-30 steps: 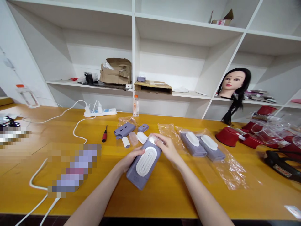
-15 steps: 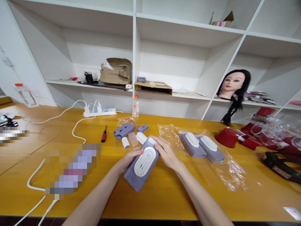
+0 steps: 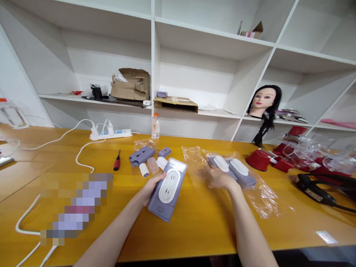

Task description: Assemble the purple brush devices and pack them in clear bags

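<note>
A purple-grey box-shaped device (image 3: 170,189) with a white oval panel is held by my left hand (image 3: 150,188), its thumb lying along the panel's upper left side. My right hand (image 3: 221,178), somewhat blurred, is at the near edge of the left one of two similar devices (image 3: 241,173) lying on clear plastic. Its fingertips are partly smeared, so whether they grip anything is unclear. Behind the held device lie a purple shell (image 3: 142,155), a small purple part (image 3: 164,151), a white cylinder (image 3: 144,170), a clear cup (image 3: 152,165) and a white oval piece (image 3: 161,162).
A red screwdriver (image 3: 117,161), a white power strip (image 3: 111,135) and an orange-capped bottle (image 3: 155,127) stand or lie further back. Red holders (image 3: 258,159) and a black tool (image 3: 315,191) are at the right. A mannequin head (image 3: 263,102) sits on the shelf.
My right hand has left the held device and moved right to the two devices on the plastic. My left hand still holds its device, now turned more upright. The view has shifted right.
</note>
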A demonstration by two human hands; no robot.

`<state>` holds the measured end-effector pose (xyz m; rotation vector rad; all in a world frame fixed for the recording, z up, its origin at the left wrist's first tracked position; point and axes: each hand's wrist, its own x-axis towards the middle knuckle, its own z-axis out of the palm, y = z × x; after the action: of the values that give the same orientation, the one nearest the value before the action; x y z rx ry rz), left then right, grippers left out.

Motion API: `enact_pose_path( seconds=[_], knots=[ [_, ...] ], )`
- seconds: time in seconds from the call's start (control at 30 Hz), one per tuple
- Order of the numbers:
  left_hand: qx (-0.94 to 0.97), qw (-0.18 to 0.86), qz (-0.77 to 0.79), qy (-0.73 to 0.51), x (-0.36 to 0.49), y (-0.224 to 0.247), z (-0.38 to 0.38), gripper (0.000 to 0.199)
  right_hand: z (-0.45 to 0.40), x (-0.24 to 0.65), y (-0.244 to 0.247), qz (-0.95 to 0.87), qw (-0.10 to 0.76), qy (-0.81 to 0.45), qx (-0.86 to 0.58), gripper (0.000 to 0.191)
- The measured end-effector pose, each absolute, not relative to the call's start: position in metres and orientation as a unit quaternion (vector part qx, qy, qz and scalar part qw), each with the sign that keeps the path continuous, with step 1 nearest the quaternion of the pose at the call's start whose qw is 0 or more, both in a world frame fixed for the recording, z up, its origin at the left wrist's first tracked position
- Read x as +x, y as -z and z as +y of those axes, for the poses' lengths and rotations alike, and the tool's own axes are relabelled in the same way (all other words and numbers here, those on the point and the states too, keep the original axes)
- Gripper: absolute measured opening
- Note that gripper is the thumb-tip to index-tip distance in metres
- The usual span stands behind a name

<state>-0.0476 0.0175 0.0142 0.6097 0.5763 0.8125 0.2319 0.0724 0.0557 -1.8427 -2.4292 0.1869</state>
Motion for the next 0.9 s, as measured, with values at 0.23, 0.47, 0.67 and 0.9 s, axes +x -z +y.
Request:
enact_pose_path(
  seconds=[0.23, 0.47, 0.67, 0.9],
  knots=[
    [0.297, 0.885, 0.142, -0.329, -0.030, -0.015, 0.001, 0.040, 0.071, 0.188, -0.040, -0.803, 0.118, -0.021, -0.584, 0.017],
    [0.424, 0.803, 0.257, -0.331, -0.019, -0.007, -0.002, 0.030, 0.072, 0.175, -0.036, -0.817, 0.205, -0.043, -0.537, 0.016],
    [0.405, 0.771, 0.363, -0.331, -0.022, -0.002, 0.006, 0.031, 0.069, 0.183, -0.044, -0.830, 0.268, -0.033, -0.488, 0.017],
    [0.349, 0.736, 0.451, -0.364, -0.026, -0.013, 0.009, 0.028, 0.057, 0.182, -0.054, -0.857, 0.265, -0.019, -0.442, 0.021]
  ],
)
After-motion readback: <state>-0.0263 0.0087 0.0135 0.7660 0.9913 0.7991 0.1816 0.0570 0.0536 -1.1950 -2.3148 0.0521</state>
